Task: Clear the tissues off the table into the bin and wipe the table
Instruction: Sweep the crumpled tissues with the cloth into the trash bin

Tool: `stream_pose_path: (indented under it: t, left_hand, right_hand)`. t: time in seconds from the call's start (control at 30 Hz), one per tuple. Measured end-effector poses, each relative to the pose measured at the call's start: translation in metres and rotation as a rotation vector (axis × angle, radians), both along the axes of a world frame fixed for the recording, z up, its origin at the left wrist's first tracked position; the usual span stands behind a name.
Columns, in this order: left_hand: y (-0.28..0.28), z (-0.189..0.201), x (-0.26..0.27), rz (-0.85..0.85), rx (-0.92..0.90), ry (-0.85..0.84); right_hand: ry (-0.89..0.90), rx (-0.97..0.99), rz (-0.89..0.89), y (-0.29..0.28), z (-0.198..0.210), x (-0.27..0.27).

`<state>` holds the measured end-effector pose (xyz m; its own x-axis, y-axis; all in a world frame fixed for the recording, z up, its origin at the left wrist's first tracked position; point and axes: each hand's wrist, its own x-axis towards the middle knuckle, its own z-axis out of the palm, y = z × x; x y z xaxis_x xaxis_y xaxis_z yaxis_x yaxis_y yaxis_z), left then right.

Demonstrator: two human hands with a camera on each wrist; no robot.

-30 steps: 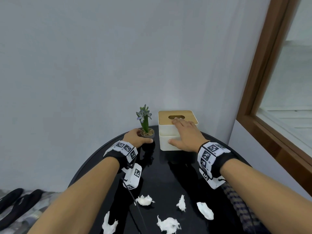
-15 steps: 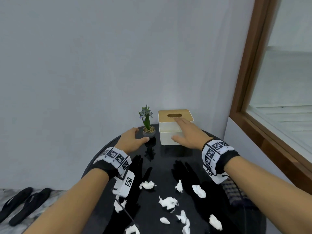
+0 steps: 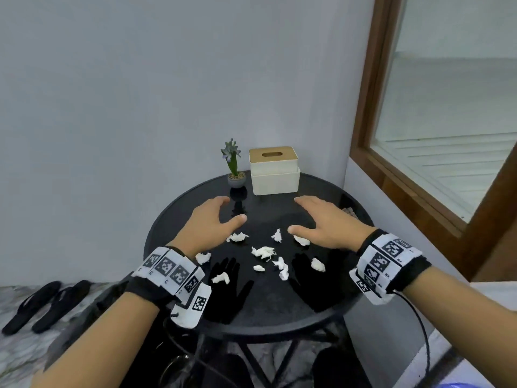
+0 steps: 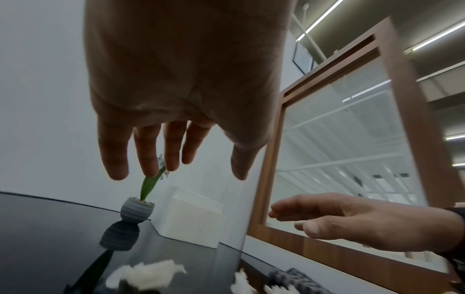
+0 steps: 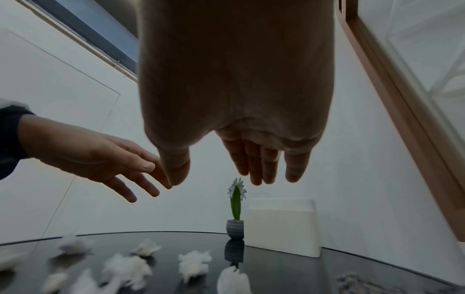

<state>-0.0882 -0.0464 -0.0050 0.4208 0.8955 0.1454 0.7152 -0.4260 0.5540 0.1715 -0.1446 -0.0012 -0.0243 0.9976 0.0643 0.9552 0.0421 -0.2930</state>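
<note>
Hands: left hand [image 3: 208,223] and right hand [image 3: 324,224] hover above the table [image 3: 179,214], fingers spread and relaxed, holding nothing.
Tissues: crumpled tissues [image 3: 263,252] lie scattered on the glossy black top, from the centre toward 6 o'clock; one sits just under the right thumb, another beside the left palm.
Bin: not in view, so the drop point cannot be told.
Risk, scatter: the scraps look light; a quick sweep or gather may flick some over the near rim onto the floor.
Risk, missed bits: the small pieces toward 6 o'clock are well apart and could slip out of a two-handed scoop.
Risk, knock-over: the potted plant [image 3: 235,175] at 12 o'clock looks top-heavy; a wide wipe may tip it.
In the way: tissue box [image 3: 274,177] at 1 o'clock, just beside the plant, blocks wiping there.
Around: a grey cloth [image 3: 349,210] at the 3 o'clock rim; black slippers [image 3: 44,303] on the floor at left.
</note>
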Motion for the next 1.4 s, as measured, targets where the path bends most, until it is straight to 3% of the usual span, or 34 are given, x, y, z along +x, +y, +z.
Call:
stream_pose_path:
  t: [0.37,0.6,0.8,0.97,1.4]
  left_hand:
    - [-0.093,-0.045,-0.01,-0.05,0.125,-0.08]
    - [-0.125,-0.077,-0.007,-0.038,0.191,-0.13]
    - [-0.134,-0.097,-0.021,-0.023,0.226,-0.104]
    - [-0.134,-0.105,-0.016,-0.018,0.289,-0.038]
    - [-0.141,-0.112,-0.009,0.069,0.376,0.117]
  right_hand:
    - [0.066,0.073,-0.06,-0.049,-0.036,0.01]
    - [0.025,0.095,-0.293,-0.025,-0.048,0.041]
    - [0.042,0.018,-0.361,-0.002,-0.059,0.056]
    - [-0.107,-0.039,-0.362,0.004,-0.074,0.052]
    - [0.048,0.155,-0.334,-0.034,-0.078,0.028]
